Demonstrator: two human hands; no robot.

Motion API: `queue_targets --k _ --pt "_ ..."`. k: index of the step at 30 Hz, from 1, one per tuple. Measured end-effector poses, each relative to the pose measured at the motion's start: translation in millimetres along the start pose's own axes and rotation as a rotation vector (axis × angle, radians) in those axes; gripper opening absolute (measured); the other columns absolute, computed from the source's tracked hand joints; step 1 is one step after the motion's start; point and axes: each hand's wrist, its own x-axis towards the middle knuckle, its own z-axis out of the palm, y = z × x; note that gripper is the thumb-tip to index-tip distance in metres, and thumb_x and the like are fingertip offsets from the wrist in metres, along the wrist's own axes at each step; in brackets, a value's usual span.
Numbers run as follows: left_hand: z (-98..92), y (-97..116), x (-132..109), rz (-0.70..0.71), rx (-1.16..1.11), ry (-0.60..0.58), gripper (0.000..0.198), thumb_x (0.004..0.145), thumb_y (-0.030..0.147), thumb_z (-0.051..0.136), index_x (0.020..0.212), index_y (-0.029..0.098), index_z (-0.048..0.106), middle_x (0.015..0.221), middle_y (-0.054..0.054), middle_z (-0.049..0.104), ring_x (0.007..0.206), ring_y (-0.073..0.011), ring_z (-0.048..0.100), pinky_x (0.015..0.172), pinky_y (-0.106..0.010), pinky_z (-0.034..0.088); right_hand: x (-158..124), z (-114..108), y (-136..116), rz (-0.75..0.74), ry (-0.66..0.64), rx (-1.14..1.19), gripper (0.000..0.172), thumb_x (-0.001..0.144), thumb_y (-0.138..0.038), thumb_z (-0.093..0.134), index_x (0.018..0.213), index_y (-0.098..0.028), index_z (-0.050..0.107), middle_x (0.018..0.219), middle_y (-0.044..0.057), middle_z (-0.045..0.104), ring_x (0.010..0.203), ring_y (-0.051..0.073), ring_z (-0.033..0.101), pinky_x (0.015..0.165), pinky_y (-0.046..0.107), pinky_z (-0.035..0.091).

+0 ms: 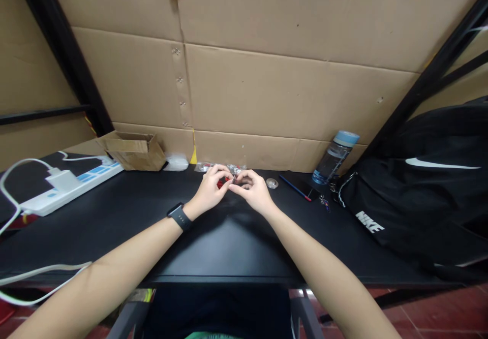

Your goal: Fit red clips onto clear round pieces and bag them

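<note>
Sm. thin piece (234, 178), btwn L grip (211, 189) & R grip (254, 191), at fingertips

A small, thin, pale piece (234, 178) was pinched at a tilt between the left fingers (221, 170) and right fingers (240, 190), above the worktop (229, 250), toward its far edge. Something red (220, 183) showed within the left fingers' curve; whether it joined the piece was unclear.

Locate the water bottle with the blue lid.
The water bottle stands at the right of the head view, before the cardboard wall, just left of the black backpack.
</note>
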Motion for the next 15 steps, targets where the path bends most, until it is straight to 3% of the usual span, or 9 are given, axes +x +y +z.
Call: queue_targets --k 6,12,15 --pt "-8.2 12 1 0.047 0.141 0.006 0.013 0.094 0.029 0.056 0.096 0.023 0.067 0.117 -0.008 0.061 0.114 -0.0262 0.053 0.102 -0.045 0.038 3 -4 0 0.124 -0.041 0.128 0.044 0.065 -0.044 0.086 0.095 -0.020 0.064 0.094 0.005 0.072 0.087 0.022 0.072 0.083 0.037 0.058" --pt "-11.7 10 3 0.041 0.165 0.082 0.011 0.093 0.028 0.059 0.095 0.023 0.068 0.117 -0.007 0.059 0.114 -0.0258 0.053 0.101 -0.044 0.037 8 -18 -3 -0.018 -0.134 -0.038 0.025 0.079 -0.045 0.076 0.090 -0.023 0.078 0.117 0.007 0.069 0.104 0.023 0.067 0.089 0.037 0.055" --pt "-10.5 5 3 0.037 0.175 0.068 0.010 0.093 0.026 0.059 0.096 0.023 0.068 0.117 -0.007 0.059 0.115 -0.0258 0.053 0.100 -0.044 0.037 9 -22 -3 -0.056 -0.175 -0.103 0.024 0.089 -0.044 0.065 0.092 -0.025 0.079 0.120 0.007 0.068 0.106 0.022 0.065 0.086 0.036 0.054"
